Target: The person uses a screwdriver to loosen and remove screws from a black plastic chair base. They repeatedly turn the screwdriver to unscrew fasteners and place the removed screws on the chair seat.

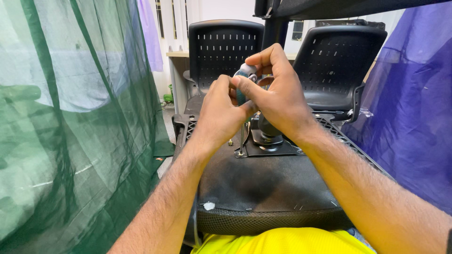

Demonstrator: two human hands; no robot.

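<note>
Green netting hangs beside 2 black chairs (226,51). On an upturned seat base (263,188), both hands, left hand (219,113) and right hand (275,96), clamp a screwdriver (246,75) upright over the central plate (268,146); it looks rigid, light, best gripped by its handle.

Both hands, left (220,113) and right (275,94), grip a screwdriver (244,82) standing upright, tip on the metal plate (266,148) of an upturned black chair seat (263,183). Green netting (70,117) hangs left, purple cloth (414,103) right, and two black chair backs (226,49) stand far.
</note>
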